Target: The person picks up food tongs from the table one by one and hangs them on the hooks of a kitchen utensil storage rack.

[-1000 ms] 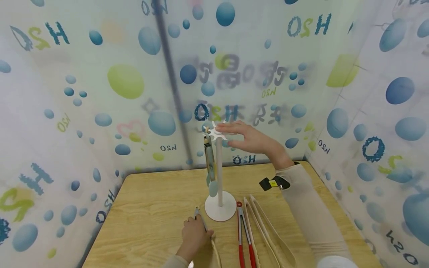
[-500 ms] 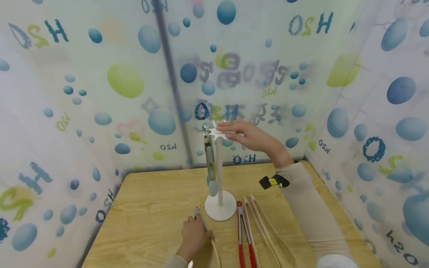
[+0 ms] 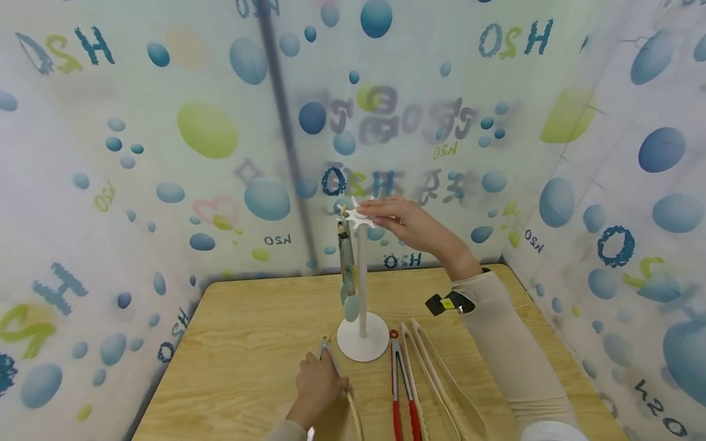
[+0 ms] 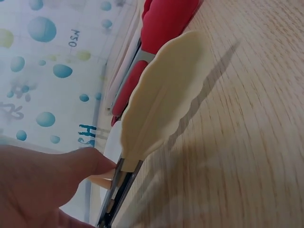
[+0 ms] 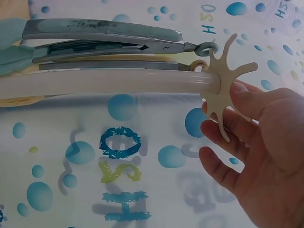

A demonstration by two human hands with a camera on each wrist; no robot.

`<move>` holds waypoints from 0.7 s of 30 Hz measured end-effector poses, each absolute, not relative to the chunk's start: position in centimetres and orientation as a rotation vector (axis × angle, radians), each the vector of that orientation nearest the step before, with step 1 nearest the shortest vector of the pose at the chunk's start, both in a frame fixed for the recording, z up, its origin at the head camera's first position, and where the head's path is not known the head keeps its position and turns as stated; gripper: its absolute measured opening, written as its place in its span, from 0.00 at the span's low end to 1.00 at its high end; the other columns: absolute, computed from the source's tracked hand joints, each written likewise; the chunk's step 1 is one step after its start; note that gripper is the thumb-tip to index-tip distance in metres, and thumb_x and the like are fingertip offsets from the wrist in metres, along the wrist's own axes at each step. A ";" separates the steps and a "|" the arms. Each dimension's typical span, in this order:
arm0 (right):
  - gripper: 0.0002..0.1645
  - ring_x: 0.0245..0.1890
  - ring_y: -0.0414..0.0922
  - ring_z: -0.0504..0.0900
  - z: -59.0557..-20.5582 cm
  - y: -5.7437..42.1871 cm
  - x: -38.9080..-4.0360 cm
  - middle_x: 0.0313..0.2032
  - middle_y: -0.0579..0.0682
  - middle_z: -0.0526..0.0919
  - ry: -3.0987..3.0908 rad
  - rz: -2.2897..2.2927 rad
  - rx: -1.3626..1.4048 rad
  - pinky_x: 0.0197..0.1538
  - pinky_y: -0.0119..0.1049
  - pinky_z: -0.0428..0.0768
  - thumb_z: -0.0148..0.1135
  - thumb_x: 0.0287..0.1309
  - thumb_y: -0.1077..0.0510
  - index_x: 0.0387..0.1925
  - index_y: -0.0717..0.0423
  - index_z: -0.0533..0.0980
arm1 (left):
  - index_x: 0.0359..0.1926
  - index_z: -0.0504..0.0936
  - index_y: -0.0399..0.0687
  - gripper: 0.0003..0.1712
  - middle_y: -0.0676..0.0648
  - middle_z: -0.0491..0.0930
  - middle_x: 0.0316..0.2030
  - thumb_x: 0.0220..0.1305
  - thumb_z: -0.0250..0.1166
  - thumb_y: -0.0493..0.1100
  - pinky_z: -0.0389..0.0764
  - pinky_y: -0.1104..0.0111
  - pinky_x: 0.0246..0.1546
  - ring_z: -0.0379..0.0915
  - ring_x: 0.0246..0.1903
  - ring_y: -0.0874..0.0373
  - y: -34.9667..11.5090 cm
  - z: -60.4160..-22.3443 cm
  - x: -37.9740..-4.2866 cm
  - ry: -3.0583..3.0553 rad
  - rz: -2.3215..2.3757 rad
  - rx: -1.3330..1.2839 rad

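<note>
My left hand (image 3: 320, 387) grips a pair of tongs (image 4: 166, 90) with steel arms and cream scalloped tips, low over the table at the front. Its ring end (image 3: 325, 340) points away from me. My right hand (image 3: 410, 226) is at the top of a white utensil stand (image 3: 362, 282), pinching its star-shaped hook wheel (image 5: 216, 97). The fingers lie over the wheel's top and the thumb (image 5: 244, 97) is at its underside. Mint-tipped tongs (image 5: 104, 33) hang by a ring from one hook on the left side, with another steel-armed utensil (image 5: 114, 65) beside them.
Right of the stand's round base (image 3: 363, 337) lie red-handled tongs (image 3: 405, 386) and long cream tongs (image 3: 441, 380), side by side on the wooden table (image 3: 248, 343). Patterned curtain walls (image 3: 209, 196) enclose the table at the back and sides.
My right thumb has come up from below to the hook wheel, while the fingers have stayed on top. My left hand and its tongs have hardly moved.
</note>
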State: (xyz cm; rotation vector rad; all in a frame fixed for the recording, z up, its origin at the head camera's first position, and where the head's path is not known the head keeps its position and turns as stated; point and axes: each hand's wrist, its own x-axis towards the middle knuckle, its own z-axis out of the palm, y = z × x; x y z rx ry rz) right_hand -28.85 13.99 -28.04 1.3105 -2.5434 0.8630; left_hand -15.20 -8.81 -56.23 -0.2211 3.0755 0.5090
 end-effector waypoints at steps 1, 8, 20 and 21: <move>0.25 0.71 0.51 0.70 -28.1 14.0 -28.8 0.70 0.52 0.71 -2.544 0.852 1.304 0.80 0.55 0.46 0.51 0.73 0.60 0.69 0.50 0.70 | 0.48 0.74 0.34 0.38 0.36 0.71 0.33 0.43 0.76 0.56 0.78 0.57 0.23 0.70 0.31 0.46 -8.9 -56.2 -15.2 3.074 0.528 -0.210; 0.26 0.72 0.52 0.67 -28.4 13.7 -28.5 0.71 0.52 0.69 -2.535 0.804 1.264 0.79 0.55 0.49 0.50 0.73 0.60 0.70 0.50 0.69 | 0.61 0.70 0.33 0.48 0.33 0.72 0.36 0.42 0.75 0.56 0.77 0.60 0.19 0.69 0.30 0.46 -9.7 -56.1 -15.2 3.070 0.619 -0.158; 0.24 0.70 0.54 0.68 -29.2 13.2 -28.1 0.69 0.55 0.72 -2.436 0.785 1.227 0.76 0.55 0.57 0.49 0.74 0.61 0.68 0.53 0.70 | 0.71 0.62 0.35 0.57 0.29 0.76 0.41 0.46 0.74 0.59 0.80 0.60 0.24 0.73 0.37 0.42 -10.9 -54.2 -15.5 3.146 0.707 -0.156; 0.24 0.70 0.54 0.69 -29.2 13.1 -28.1 0.69 0.55 0.72 -2.423 0.783 1.229 0.75 0.54 0.59 0.49 0.74 0.61 0.68 0.53 0.71 | 0.71 0.62 0.36 0.57 0.28 0.77 0.42 0.46 0.74 0.60 0.80 0.60 0.25 0.74 0.38 0.41 -11.0 -53.9 -15.5 3.158 0.725 -0.153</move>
